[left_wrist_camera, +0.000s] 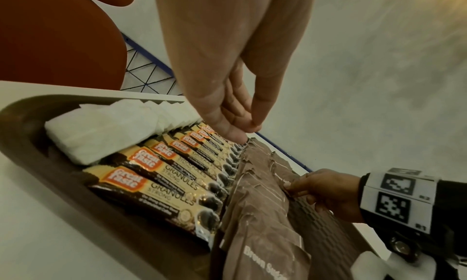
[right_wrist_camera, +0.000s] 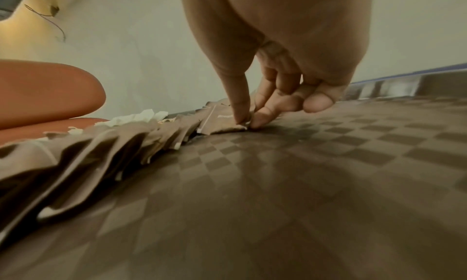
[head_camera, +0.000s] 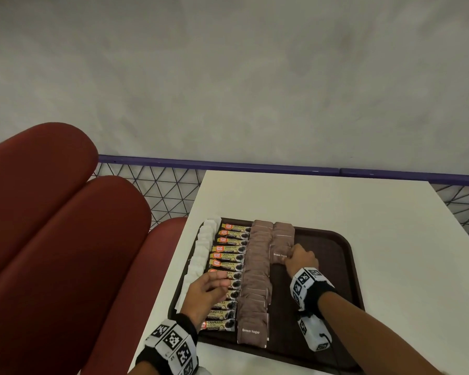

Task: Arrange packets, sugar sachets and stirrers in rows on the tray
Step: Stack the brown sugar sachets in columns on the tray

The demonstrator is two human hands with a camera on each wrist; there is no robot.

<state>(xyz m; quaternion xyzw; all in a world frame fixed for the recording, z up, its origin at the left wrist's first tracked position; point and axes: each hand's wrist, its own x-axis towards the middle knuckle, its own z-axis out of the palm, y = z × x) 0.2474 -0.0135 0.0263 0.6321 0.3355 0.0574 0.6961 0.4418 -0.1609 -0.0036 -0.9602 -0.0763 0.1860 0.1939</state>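
Note:
A dark brown tray (head_camera: 336,266) on a white table holds rows side by side: white sachets (head_camera: 201,250), coffee granule packets (head_camera: 228,255), and a long row of brown sugar sachets (head_camera: 256,280). To its right runs a shorter second brown sugar row (head_camera: 282,234). My right hand (head_camera: 289,257) pinches the right edge of that row's nearest sachet (right_wrist_camera: 222,124), which lies on the tray floor (right_wrist_camera: 303,174). Holding nothing, my left hand (head_camera: 222,280) hovers over the coffee packets (left_wrist_camera: 164,184) with loosely curled fingers.
The tray's right half is bare checkered floor. A red padded seat (head_camera: 52,226) sits left of the table (head_camera: 309,196). Behind it runs a wire mesh barrier (head_camera: 168,196) with a purple rail and a pale wall.

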